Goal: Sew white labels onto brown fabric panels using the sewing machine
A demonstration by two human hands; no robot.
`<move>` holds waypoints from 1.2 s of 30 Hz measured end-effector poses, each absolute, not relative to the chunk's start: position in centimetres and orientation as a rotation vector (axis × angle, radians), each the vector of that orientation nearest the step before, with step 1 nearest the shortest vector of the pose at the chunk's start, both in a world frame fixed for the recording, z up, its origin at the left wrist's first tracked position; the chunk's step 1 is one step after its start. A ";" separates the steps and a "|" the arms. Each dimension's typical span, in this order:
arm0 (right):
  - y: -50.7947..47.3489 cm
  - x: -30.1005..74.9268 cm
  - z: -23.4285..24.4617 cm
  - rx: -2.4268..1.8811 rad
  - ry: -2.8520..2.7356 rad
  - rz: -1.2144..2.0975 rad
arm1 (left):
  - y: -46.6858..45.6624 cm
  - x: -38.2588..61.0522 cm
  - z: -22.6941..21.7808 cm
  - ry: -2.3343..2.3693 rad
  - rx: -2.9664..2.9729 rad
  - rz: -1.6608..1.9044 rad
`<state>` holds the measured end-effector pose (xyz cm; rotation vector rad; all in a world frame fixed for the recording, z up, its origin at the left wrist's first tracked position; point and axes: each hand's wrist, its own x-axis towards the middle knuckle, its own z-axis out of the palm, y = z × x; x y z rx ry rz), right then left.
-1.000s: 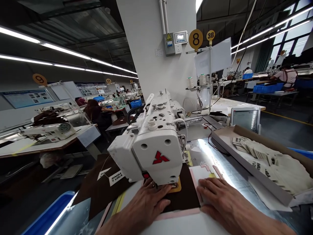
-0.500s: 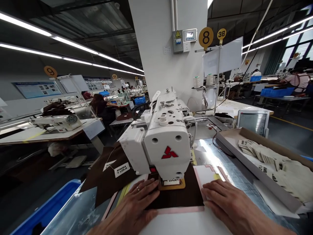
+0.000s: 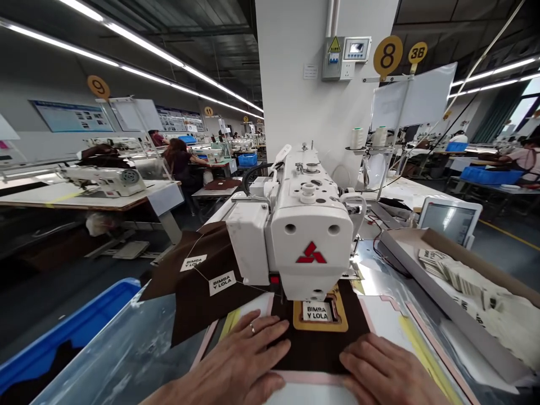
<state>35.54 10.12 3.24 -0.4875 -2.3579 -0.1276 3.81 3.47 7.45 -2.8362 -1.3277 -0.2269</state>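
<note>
My left hand lies with fingers spread on the left side of a dark brown fabric piece. My right hand rests at the fabric's lower right corner, fingers laid forward over its edge and the pink-edged white sheet. Beyond my fingertips, a yellow-brown clamp frame surrounds a white label reading BIMBA Y LOLA on the fabric. Over its far side stands the white sewing machine head; the needle is hidden. Neither hand grips anything.
Left of the machine hang brown pieces with labels and a loose thread. A cardboard box with stacked labels stands right, before a screen. A blue bin sits low left. Other people work at distant tables.
The view has turned left. The clamp frame and label show more fully in front of the machine head. My right hand has moved from the fabric's right border to its near right corner.
</note>
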 end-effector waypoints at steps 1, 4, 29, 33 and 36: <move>10.2 35.3 2.5 -0.501 -2.334 -0.173 | 3.8 3.9 7.3 -1.352 -2.855 -0.280; 10.4 34.7 0.5 -0.600 -2.301 -0.237 | 4.6 4.5 6.7 -1.464 -2.878 -0.444; 6.4 29.4 2.4 -0.423 -2.435 -0.266 | -1.5 2.7 9.2 -1.755 -2.876 -0.415; 5.7 27.3 1.5 -0.338 -2.326 -0.220 | -0.8 1.6 7.2 -2.389 -2.278 -0.498; 5.7 25.9 0.6 -0.265 -2.279 -0.248 | 0.4 2.4 7.4 -2.530 -2.223 -0.390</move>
